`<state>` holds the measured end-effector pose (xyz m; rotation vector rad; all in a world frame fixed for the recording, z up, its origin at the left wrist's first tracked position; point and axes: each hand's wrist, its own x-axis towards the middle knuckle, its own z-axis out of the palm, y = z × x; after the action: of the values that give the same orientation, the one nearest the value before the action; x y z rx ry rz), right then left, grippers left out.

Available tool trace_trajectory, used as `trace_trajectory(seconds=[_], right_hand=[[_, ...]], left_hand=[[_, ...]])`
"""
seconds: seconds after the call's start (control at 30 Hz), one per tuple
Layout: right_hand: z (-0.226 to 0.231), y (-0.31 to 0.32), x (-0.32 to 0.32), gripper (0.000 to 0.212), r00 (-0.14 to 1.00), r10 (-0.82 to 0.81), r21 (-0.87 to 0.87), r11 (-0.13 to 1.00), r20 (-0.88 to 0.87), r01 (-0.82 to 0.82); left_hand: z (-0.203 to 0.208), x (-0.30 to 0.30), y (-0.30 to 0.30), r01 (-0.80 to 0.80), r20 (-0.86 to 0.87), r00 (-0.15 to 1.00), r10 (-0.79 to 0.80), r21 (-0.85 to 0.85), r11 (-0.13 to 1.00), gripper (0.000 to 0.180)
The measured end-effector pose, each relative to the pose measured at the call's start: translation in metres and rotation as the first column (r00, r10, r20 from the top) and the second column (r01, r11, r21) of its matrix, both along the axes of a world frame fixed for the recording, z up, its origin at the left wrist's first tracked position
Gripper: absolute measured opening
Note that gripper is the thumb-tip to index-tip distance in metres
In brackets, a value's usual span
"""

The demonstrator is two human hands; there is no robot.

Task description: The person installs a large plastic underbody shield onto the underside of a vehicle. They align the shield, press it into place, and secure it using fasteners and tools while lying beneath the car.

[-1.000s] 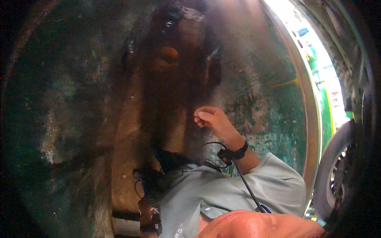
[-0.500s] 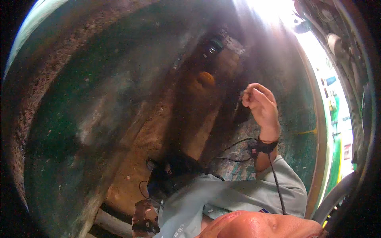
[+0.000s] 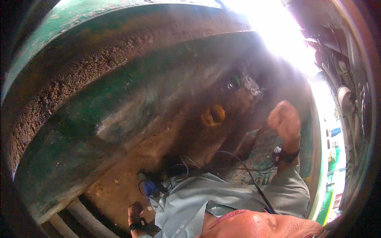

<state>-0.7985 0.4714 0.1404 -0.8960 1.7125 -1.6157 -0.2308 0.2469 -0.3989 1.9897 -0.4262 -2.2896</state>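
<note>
My right hand is raised at the right, its fingers curled into a closed, blurred shape. Whatever it may hold is hidden. A black band with a cable circles that wrist. My left hand hangs low at the lower left, in shade. Its fingers are too dark to read, and a black band is on that wrist too. Ahead of my body lies a round orange-yellow thing with a dark hollow. Beyond it are a dark green, shiny rounded object and a crumpled whitish thing.
A worn green wall curves along the left, topped by a rough brown ledge. Pale bars run at the lower left beside the brown floor. Thin black cables loop before my body. Strong light glares at the upper right.
My right hand has moved right and slightly down in the view, its fingers curling tighter. The view has turned, so more wall ledge shows. My left hand now shows more at the lower left.
</note>
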Motion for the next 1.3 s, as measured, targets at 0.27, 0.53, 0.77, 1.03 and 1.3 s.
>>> trace_trajectory(seconds=[0.27,0.53,0.77,1.03,1.3], right_hand=[[0.002,-0.093,-0.169,0.05,0.973,-0.172,-0.085,0.979,0.151,0.186],[0.011,-0.213,-0.185,0.067,0.842,-0.128,-0.519,0.735,0.524,0.435],[0.015,-0.217,-0.197,0.057,0.911,0.087,-0.656,0.721,0.403,0.221],[0.026,-0.12,-0.162,0.052,0.952,0.16,-0.726,0.683,0.259,0.082],[0.018,-0.002,-0.131,0.061,0.9,-0.274,-0.69,0.578,0.339,0.436]], left_hand=[[-0.034,-0.019,-0.009,-0.179,0.148,0.966,0.212,-0.211,0.961,0.025],[-0.041,-0.01,0.018,-0.17,0.311,0.895,0.32,-0.425,0.889,0.028],[-0.066,0.04,0.039,0.725,0.711,0.633,-0.306,-0.405,0.557,0.027],[-0.065,0.069,0.01,0.667,0.672,0.698,-0.246,-0.486,0.565,0.027],[0.076,0.01,-0.091,-0.15,-0.014,0.979,0.204,-0.73,0.667,0.037]])
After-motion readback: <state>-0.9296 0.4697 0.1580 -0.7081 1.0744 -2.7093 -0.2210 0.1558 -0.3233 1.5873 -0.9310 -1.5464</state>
